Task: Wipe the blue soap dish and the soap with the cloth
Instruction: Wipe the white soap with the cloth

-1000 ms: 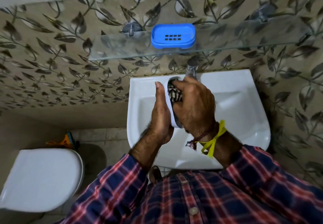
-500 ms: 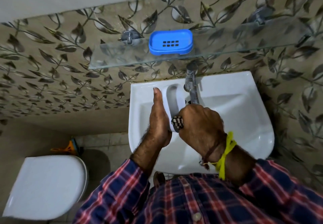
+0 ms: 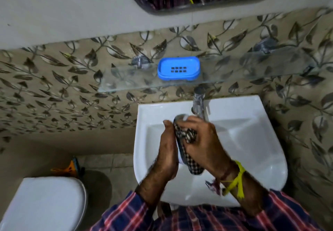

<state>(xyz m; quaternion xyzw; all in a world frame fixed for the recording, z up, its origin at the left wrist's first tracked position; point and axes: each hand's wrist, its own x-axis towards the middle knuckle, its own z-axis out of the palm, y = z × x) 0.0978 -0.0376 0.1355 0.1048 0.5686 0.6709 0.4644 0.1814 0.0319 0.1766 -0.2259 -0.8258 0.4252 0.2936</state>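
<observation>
A person is standing over a white sink [image 3: 252,158], holding a white bar of soap [image 3: 182,117] upright between both hands above the basin. The left hand [image 3: 166,151] is lying flat along the soap's left side, fingers extended and pressed against it. The right hand [image 3: 203,140] is clamped on a black-and-white checked cloth [image 3: 191,156], pressing it against the soap's right face; the cloth is bunching under the fingers and hanging down past the heel of the palm. Only the rounded top end of the soap is showing above the fingers, with a thin pale edge visible lower down between the left palm and the cloth. The rest of the bar is hidden.

The blue soap dish [image 3: 178,68] is sitting empty on a glass shelf [image 3: 252,68] fixed to the leaf-patterned wall above the sink, well apart from the hands. It is a rounded rectangle of bright blue plastic with two short rows of small drain slots in its middle and a raised rim. A chrome tap [image 3: 199,102] is rising from the back of the sink, just behind the right hand.

A yellow thread [image 3: 236,180] is tied around the right wrist. No brand, label or writing is readable on the soap, the dish or the cloth.
</observation>
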